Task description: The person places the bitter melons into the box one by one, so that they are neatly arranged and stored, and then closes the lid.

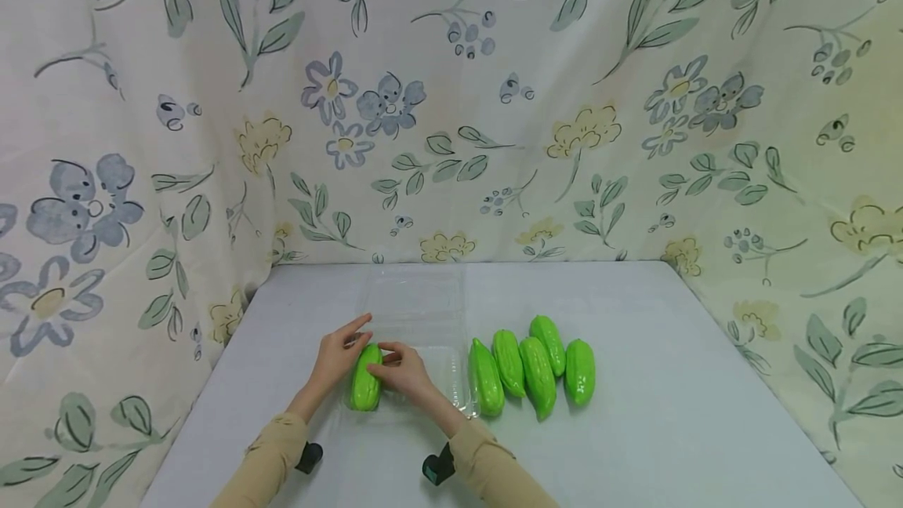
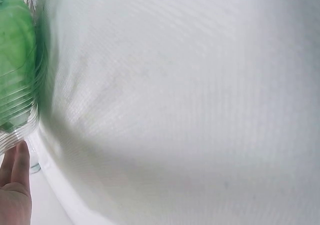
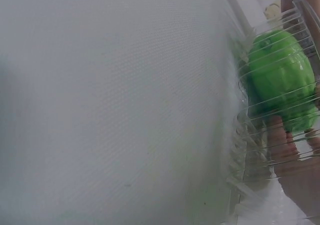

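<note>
Green gourd (image 1: pixel 365 392), pinched by the right hand (image 1: pixel 407 372) inside a clear box (image 1: pixel 447 375) the straight-fingered left hand (image 1: pixel 336 357) touches, could roll if released unevenly.

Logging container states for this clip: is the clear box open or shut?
Open: in the head view, the box has its lid laid back on the far side, not over the gourd inside.

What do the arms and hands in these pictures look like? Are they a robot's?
No, a person's: wrinkled tan fabric covers the left sleeve and right sleeve. The left hand and right hand are gloveless. A small black device shows near the right cuff, another near the left.
</note>
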`<control>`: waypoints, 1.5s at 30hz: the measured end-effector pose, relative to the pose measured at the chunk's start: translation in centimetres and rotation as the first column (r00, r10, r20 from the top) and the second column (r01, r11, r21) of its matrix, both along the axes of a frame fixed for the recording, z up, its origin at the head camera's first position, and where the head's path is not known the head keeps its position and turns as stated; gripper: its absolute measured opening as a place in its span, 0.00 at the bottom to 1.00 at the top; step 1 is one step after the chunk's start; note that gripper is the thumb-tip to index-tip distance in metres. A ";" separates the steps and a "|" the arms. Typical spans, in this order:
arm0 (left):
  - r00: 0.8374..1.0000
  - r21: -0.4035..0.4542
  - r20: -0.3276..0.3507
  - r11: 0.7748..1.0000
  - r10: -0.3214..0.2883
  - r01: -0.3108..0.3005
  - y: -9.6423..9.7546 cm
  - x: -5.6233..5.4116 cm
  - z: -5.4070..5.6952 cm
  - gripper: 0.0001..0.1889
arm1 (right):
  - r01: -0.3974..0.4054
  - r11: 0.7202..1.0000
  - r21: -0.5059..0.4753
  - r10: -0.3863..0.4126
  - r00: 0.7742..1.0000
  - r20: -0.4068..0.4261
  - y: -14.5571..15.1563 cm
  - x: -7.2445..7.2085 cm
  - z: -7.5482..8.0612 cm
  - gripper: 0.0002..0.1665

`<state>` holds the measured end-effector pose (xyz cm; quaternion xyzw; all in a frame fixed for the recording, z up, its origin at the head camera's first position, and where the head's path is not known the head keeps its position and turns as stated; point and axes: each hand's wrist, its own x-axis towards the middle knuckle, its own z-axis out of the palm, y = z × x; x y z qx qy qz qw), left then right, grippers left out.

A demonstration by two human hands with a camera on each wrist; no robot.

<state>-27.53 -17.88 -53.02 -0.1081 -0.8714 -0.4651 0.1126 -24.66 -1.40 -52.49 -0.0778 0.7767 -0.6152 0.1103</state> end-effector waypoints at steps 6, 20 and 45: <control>1.000 0.005 -0.011 1.000 -0.005 0.005 0.0 0.1 0.1 0.21 | -0.002 1.000 -0.001 0.002 1.000 0.006 0.0 0.1 -0.1 0.30; 1.000 0.007 -0.007 1.000 0.000 0.000 -0.1 0.3 0.1 0.21 | 0.011 1.000 -0.007 -0.011 1.000 -0.002 0.0 0.3 0.0 0.29; 1.000 0.009 -0.002 1.000 -0.002 0.002 0.1 0.3 0.2 0.21 | 0.031 0.999 -0.009 -0.030 0.998 0.054 0.8 0.3 0.9 0.29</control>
